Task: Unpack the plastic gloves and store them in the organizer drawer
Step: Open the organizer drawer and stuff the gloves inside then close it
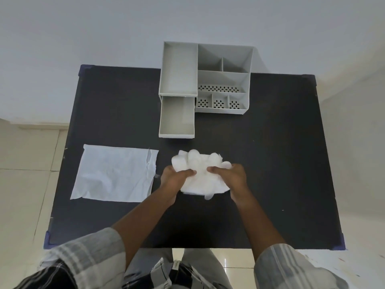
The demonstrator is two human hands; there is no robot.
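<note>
hands: left hand [175, 177] and right hand [233, 176] both closed on the plastic gloves [201, 174], bunching them compact | gloves low over surface [270, 163]; empty packet [114, 174] aside | drawer [177, 119] open, likely awaiting wad

Crinkled, thin white plastic gloves [200, 174] between both hands — matt black table [270, 163] beneath; beyond, smooth grey plastic organizer [225, 80].

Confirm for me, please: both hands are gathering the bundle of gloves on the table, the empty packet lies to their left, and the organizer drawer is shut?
The drawer is not shut: the head view shows it pulled out and open. The rest holds: the left hand and right hand grip the gloves, with the packet to their left.
</note>
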